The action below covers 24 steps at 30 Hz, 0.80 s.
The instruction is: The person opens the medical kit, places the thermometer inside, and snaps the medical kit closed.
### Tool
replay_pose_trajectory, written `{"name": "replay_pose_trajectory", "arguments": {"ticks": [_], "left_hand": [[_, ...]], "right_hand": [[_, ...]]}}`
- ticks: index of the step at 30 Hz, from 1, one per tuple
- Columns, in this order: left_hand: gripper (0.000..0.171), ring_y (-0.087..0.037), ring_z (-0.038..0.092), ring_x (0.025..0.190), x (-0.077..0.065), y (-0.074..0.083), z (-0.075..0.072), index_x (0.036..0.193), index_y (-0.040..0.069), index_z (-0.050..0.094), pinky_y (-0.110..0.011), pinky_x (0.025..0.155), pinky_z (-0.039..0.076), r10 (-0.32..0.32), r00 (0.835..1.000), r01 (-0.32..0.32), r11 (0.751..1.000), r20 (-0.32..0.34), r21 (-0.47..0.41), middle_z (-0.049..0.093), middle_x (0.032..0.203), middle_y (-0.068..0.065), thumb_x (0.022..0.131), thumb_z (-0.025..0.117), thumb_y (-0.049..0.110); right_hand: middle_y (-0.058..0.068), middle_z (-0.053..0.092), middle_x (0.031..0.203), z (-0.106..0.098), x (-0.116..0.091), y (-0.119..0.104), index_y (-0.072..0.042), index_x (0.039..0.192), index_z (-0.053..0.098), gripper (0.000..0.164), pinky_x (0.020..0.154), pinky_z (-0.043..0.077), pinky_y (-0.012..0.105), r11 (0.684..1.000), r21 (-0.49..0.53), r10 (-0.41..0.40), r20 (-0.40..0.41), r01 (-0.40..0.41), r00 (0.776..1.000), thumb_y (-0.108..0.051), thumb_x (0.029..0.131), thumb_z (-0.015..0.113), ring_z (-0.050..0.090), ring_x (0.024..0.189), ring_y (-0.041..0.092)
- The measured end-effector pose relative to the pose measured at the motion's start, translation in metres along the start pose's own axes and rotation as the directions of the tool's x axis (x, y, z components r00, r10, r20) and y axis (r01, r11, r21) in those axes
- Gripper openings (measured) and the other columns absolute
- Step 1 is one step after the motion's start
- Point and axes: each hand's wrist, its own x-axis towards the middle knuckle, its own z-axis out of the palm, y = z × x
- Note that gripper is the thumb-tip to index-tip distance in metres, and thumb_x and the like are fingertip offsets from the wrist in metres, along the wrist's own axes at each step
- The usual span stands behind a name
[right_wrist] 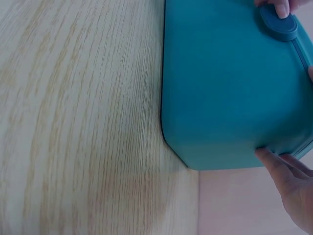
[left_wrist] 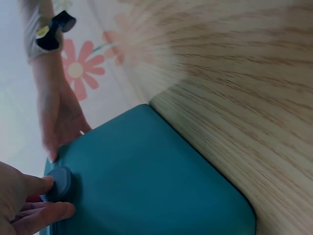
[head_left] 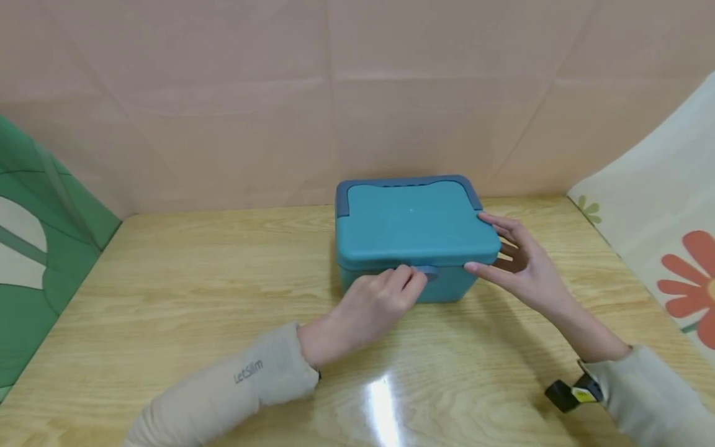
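A teal lidded box (head_left: 413, 220) stands upright on the wooden table with its lid down. Its blue-grey carry handle (head_left: 466, 186) lies folded along the back of the lid. On the front is a rounded blue latch (left_wrist: 59, 183). My left hand (head_left: 380, 304) pinches this latch, with the thumb on its face in the left wrist view and the fingers curled at its edge. My right hand (head_left: 527, 267) touches the box's right front corner. Its thumb is at the front just under the lid rim, and its extended fingers (right_wrist: 274, 164) rest against the right side.
A pinkish cloth backdrop (head_left: 223, 124) hangs behind the table (head_left: 195, 279). Green patterned fabric (head_left: 33, 248) borders the left side, and white fabric with a red flower (head_left: 692, 288) borders the right. A small black-and-yellow device (head_left: 575, 394) is strapped at the right wrist.
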Motion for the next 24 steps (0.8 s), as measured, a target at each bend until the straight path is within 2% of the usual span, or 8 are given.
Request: {"name": "replay_pose_trajectory", "arguments": {"ticks": [4,8,10,13,16,18,21,24], "left_hand": [[0.016,-0.005,0.044,0.046,-0.002,0.0,0.003,0.082,0.007,0.059,-0.012,0.039,0.027,0.027,0.999,-0.026,0.999,-0.028,0.022,0.049,0.065,0.001,0.092,0.05,0.0],[0.013,-0.004,0.046,0.047,-0.001,0.0,0.004,0.083,0.008,0.06,-0.011,0.039,0.03,0.022,0.999,-0.022,0.999,-0.023,0.028,0.05,0.065,0.001,0.094,0.053,0.004],[0.01,-0.004,0.047,0.047,-0.001,-0.001,0.003,0.084,0.009,0.06,-0.011,0.04,0.032,-0.011,1.0,0.011,1.0,-0.01,0.005,0.051,0.064,0.002,0.093,0.06,0.011],[0.018,-0.004,0.048,0.048,-0.001,-0.004,-0.003,0.083,0.01,0.06,-0.012,0.04,0.034,-0.097,0.995,0.096,0.992,-0.012,-0.082,0.052,0.064,0.003,0.089,0.069,0.024],[0.02,-0.005,0.05,0.049,-0.002,-0.011,-0.012,0.081,0.009,0.062,-0.012,0.041,0.036,-0.163,0.984,0.148,0.972,-0.067,-0.185,0.055,0.063,0.003,0.087,0.071,0.026],[0.02,-0.007,0.055,0.052,-0.005,-0.018,-0.017,0.082,0.007,0.064,-0.013,0.045,0.042,-0.183,0.974,0.152,0.965,-0.131,-0.214,0.059,0.065,0.001,0.092,0.064,0.024],[0.029,-0.012,0.06,0.054,-0.014,-0.032,-0.024,0.083,0.003,0.065,-0.016,0.044,0.045,-0.216,0.952,0.163,0.957,-0.215,-0.239,0.065,0.069,-0.004,0.099,0.05,0.023],[0.037,-0.017,0.062,0.057,-0.024,-0.049,-0.033,0.086,0.0,0.065,-0.021,0.042,0.046,-0.289,0.928,0.233,0.943,-0.237,-0.235,0.067,0.073,-0.008,0.101,0.043,0.026]], "right_hand": [[0.005,0.037,0.145,0.0,0.0,0.0,-0.017,0.148,0.034,0.08,0.084,0.05,0.013,1.0,0.008,-0.012,0.002,0.012,1.0,0.008,0.081,0.07,0.051,0.115,0.001],[0.005,0.04,0.143,-0.003,-0.001,0.0,-0.016,0.148,0.033,0.081,0.084,0.05,0.013,1.0,-0.002,-0.027,0.011,0.027,1.0,0.009,0.08,0.07,0.052,0.115,0.001],[0.005,0.041,0.143,-0.004,-0.002,-0.001,-0.017,0.148,0.033,0.081,0.085,0.048,0.011,0.999,-0.031,-0.027,0.012,0.028,1.0,0.008,0.08,0.071,0.051,0.116,-0.001],[0.005,0.042,0.144,-0.007,-0.002,-0.005,-0.019,0.148,0.035,0.081,0.09,0.043,0.007,0.995,-0.091,-0.039,0.009,0.04,0.999,0.004,0.08,0.073,0.046,0.122,-0.003],[0.005,0.043,0.146,-0.012,-0.002,-0.01,-0.019,0.146,0.039,0.078,0.095,0.037,0.004,0.982,-0.171,-0.081,-0.015,0.077,0.997,0.0,0.079,0.075,0.041,0.127,-0.006],[0.005,0.043,0.147,-0.015,-0.002,-0.014,-0.02,0.146,0.041,0.075,0.099,0.033,0.004,0.966,-0.233,-0.121,-0.038,0.109,0.992,-0.002,0.081,0.074,0.039,0.128,-0.007],[0.004,0.039,0.151,-0.02,0.001,-0.022,-0.023,0.145,0.042,0.068,0.112,0.032,0.028,0.943,-0.302,-0.168,-0.072,0.139,0.983,-0.006,0.085,0.07,0.036,0.136,0.003],[0.003,0.033,0.154,-0.022,0.004,-0.029,-0.026,0.145,0.042,0.064,0.111,0.026,0.06,0.926,-0.345,-0.195,-0.088,0.154,0.977,-0.012,0.088,0.067,0.031,0.142,0.023]]}}
